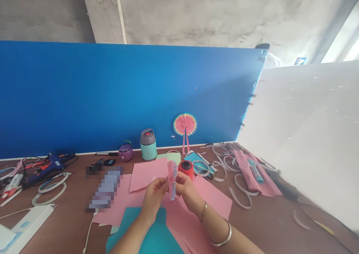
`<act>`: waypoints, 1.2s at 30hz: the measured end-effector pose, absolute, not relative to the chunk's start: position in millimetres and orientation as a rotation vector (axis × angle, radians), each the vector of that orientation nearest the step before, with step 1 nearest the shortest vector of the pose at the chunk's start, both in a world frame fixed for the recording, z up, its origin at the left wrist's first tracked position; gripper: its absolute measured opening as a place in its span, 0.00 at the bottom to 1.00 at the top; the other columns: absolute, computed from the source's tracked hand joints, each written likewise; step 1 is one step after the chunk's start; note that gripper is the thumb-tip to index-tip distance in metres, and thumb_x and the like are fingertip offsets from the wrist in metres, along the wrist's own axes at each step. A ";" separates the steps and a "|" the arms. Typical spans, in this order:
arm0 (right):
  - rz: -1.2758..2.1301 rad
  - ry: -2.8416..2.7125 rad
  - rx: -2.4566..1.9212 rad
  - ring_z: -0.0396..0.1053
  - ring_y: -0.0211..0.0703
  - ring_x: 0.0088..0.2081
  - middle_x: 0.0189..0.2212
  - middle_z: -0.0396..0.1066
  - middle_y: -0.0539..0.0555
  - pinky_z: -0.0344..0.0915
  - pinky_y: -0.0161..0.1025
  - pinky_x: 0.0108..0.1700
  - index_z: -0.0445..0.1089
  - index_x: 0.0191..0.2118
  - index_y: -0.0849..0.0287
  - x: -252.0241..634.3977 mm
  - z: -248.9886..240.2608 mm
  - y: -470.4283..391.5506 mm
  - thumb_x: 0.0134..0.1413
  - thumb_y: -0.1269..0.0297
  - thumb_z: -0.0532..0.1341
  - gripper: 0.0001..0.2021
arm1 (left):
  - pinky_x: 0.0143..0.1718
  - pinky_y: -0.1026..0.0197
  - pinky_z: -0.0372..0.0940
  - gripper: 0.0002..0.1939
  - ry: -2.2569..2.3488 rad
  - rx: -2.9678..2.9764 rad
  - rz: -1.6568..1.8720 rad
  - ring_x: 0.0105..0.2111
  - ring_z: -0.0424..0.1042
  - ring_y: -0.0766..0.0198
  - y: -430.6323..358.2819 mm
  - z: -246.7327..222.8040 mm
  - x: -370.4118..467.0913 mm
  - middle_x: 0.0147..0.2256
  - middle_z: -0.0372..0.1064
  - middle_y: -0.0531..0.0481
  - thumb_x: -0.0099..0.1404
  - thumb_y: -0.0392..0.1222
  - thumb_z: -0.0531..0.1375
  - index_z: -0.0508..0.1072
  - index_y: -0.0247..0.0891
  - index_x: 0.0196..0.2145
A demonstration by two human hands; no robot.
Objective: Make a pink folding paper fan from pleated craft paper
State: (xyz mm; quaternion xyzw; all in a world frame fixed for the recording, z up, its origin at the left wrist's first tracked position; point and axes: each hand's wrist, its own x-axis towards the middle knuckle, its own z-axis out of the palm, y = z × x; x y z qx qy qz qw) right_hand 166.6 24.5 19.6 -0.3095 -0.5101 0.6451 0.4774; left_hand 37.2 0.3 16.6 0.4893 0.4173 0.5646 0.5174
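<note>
Between my two hands stands a pleated pink paper fan [172,181] with a blue-striped edge, its folds partly gathered. My left hand [155,194] pinches it from the left side. From the right, my right hand [187,190] grips the same fan; its fingertips are partly hidden behind the paper. Under my hands lie pink paper sheets [213,196] and a teal sheet [148,226]. A finished-looking round pink paper fan [185,124] with a striped rim leans on the blue panel, its two strips pointing down.
A red round container [186,168] sits just behind my right hand. Behind are a mint flask [148,144] and a purple pot [125,152]. White strip coils [224,164] spread at right, near a pink bag [255,173]. A blue glue gun [52,164] and a power strip [30,228] lie left.
</note>
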 end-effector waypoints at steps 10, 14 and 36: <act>1.541 -1.246 -0.753 0.50 0.30 0.21 0.18 0.56 0.44 0.48 0.31 0.24 0.65 0.25 0.60 165.5 21.8 23.8 0.35 0.59 0.68 0.14 | 0.36 0.60 0.65 0.15 1.050 1.244 1.461 0.32 0.72 0.59 3.7 5.3 38.0 0.29 0.75 0.47 0.55 0.51 0.62 0.76 0.35 0.31; 1.569 -1.181 -0.747 0.56 0.32 0.22 0.21 0.63 0.47 0.54 0.33 0.26 0.65 0.23 0.60 163.7 24.8 21.6 0.32 0.60 0.69 0.14 | 0.36 0.60 0.65 0.15 1.038 1.285 1.481 0.32 0.71 0.59 2.2 5.4 39.2 0.29 0.74 0.47 0.57 0.51 0.61 0.76 0.35 0.31; 1.597 -1.177 -0.747 0.49 0.29 0.20 0.17 0.57 0.44 0.43 0.32 0.22 0.67 0.26 0.60 165.1 9.0 29.6 0.37 0.62 0.68 0.11 | 0.34 0.63 0.62 0.15 1.016 1.310 1.363 0.30 0.68 0.62 1.1 6.0 37.6 0.28 0.72 0.50 0.60 0.52 0.59 0.74 0.36 0.30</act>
